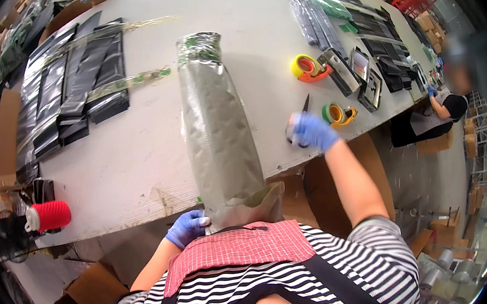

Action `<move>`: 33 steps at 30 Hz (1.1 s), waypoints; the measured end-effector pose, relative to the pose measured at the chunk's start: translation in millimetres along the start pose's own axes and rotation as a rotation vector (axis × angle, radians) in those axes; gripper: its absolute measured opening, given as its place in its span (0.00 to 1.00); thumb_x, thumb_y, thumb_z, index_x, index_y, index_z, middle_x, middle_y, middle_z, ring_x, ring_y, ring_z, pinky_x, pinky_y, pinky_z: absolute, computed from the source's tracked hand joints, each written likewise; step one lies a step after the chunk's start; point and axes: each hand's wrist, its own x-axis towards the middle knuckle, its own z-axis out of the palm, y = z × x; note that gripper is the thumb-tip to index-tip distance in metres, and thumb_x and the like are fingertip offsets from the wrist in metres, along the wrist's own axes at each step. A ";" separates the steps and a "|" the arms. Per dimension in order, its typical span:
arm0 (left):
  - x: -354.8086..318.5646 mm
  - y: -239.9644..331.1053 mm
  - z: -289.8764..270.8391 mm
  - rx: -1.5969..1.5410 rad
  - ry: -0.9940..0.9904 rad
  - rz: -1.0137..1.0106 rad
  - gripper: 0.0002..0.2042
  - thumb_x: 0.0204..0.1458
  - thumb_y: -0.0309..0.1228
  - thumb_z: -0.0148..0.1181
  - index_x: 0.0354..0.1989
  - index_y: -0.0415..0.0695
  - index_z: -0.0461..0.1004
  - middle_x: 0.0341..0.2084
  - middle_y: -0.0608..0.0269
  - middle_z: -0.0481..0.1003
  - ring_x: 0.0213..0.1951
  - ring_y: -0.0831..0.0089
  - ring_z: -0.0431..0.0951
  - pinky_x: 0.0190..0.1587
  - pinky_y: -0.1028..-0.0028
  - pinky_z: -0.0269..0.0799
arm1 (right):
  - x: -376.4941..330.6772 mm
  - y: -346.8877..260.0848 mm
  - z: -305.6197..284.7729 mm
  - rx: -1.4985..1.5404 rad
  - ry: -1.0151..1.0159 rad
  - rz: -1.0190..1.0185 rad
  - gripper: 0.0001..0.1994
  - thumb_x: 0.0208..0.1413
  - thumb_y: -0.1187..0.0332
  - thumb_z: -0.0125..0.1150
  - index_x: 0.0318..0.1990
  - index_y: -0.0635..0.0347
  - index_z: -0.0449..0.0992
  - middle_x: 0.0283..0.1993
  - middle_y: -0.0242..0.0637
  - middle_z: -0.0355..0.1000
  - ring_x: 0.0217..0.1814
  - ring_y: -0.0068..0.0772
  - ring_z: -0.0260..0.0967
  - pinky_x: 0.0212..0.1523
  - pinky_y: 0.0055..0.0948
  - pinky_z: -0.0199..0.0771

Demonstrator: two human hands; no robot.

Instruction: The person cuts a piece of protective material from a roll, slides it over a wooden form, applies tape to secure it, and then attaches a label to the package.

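A person, seen from above, works at a white table [137, 170] in blue gloves, a striped shirt and a red checked apron [236, 249]. A long silver-grey bag [221, 136] lies down the middle of the table, its far end wrapped in clear tape with green marks. Its near end overhangs the table's edge, close to the apron, with the rim loose and crumpled on the right.

The left hand [188, 228] is closed on the bag's near left corner. The right hand [313, 131] is out to the right of the bag with fingers bent at the handles of black scissors [306, 104], whose blades point away from the person; blur makes it impossible to tell whether the grip is closed.

Just right of that hand sits a green tape roll [331, 113] in an orange holder. Farther back is a yellow tape roll [304, 64] in a red holder, beside dark frames [370, 90]. Flat black packs [76, 81] cover the far left. A red spool [52, 216] rests near the left corner.
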 end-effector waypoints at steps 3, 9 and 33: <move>5.6 2.6 -12.0 0.119 0.008 0.000 0.15 0.50 0.34 0.70 0.42 0.40 0.77 0.33 0.65 0.78 0.34 0.74 0.77 0.40 0.73 0.74 | 70.1 -80.4 -97.3 -0.266 0.935 -0.167 0.18 0.56 0.53 0.67 0.44 0.55 0.75 0.37 0.36 0.75 0.32 0.32 0.74 0.33 0.34 0.80; -33.2 17.6 34.9 -0.044 0.417 0.415 0.15 0.55 0.34 0.64 0.48 0.41 0.77 0.38 0.61 0.79 0.40 0.69 0.79 0.48 0.68 0.75 | 188.0 -100.4 -131.1 -0.324 1.403 -0.111 0.35 0.48 0.57 0.75 0.62 0.61 0.69 0.51 0.48 0.75 0.44 0.46 0.77 0.36 0.49 0.82; -42.5 124.5 230.7 0.651 -0.248 0.482 0.19 0.60 0.48 0.60 0.30 0.42 0.78 0.20 0.68 0.75 0.21 0.82 0.72 0.26 0.81 0.68 | -183.0 -12.6 163.6 -1.267 0.036 -0.977 0.38 0.39 0.76 0.73 0.62 0.59 0.63 0.53 0.44 0.72 0.53 0.45 0.74 0.56 0.35 0.74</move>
